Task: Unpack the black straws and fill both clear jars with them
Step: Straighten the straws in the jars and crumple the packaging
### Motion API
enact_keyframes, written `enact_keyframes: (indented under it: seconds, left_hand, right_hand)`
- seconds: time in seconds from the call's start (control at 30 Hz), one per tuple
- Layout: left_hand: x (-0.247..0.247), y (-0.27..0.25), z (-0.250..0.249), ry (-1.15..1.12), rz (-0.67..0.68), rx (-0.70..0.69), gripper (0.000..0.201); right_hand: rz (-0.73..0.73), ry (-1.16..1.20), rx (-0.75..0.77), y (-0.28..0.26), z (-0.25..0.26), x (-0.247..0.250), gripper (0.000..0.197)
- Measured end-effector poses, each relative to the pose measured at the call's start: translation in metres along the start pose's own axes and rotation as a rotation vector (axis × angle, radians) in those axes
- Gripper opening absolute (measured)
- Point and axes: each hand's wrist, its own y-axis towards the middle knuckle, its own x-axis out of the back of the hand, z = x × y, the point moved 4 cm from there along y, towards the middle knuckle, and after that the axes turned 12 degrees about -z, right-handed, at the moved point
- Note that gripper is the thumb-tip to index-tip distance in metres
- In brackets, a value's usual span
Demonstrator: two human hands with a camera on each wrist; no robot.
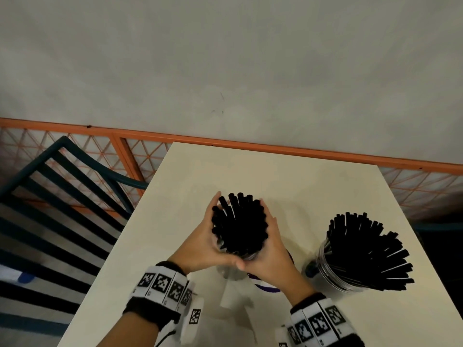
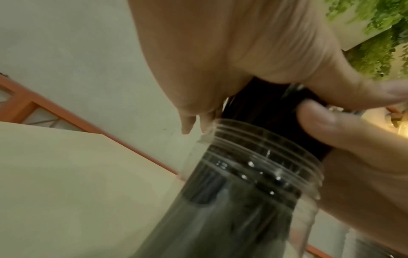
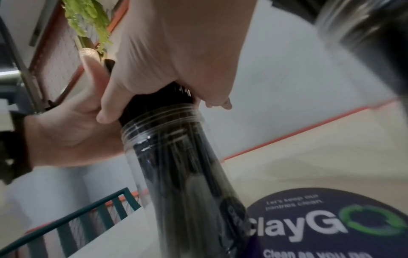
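A bundle of black straws [image 1: 239, 224] stands in a clear jar [image 1: 249, 256] at the middle of the cream table [image 1: 313, 186]. My left hand [image 1: 208, 236] and right hand [image 1: 269, 246] curl round the bundle from either side just above the rim, thumbs meeting at the front. In the left wrist view the threaded jar [image 2: 253, 165] holds the straws [image 2: 264, 108] below my left hand [image 2: 220, 52]. The right wrist view shows my right hand [image 3: 176, 52] gripping the straws [image 3: 154, 103] over the jar [image 3: 176, 148]. A second clear jar [image 1: 333, 271] at the right holds fanned-out straws [image 1: 368, 251].
A clear wrapper [image 1: 233, 304] lies on the table near me. A round purple sticker [image 3: 320, 227] sits under my right wrist. A dark teal slatted chair [image 1: 62, 196] stands left of the table. An orange lattice rail [image 1: 250, 144] runs behind it.
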Motion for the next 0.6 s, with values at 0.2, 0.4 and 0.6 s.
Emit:
enact_keyframes:
  seconds: [0.2,0.4,0.6]
  left_hand:
    - [-0.008,0.001,-0.012,-0.012,-0.190,-0.070,0.097]
    - [-0.011,-0.003,-0.006,-0.052,-0.263,-0.067,0.081]
    - [-0.011,-0.005,0.008,0.044,-0.262,-0.032,0.081]
  right_hand:
    - [-0.013,-0.015,0.078,0.017,0.015,-0.003,0.066]
    - [0.029,-0.010,0.012,0.014,0.010,-0.006,0.066]
    - [0.048,-0.076,-0.038,0.009,-0.004,-0.008,0.092]
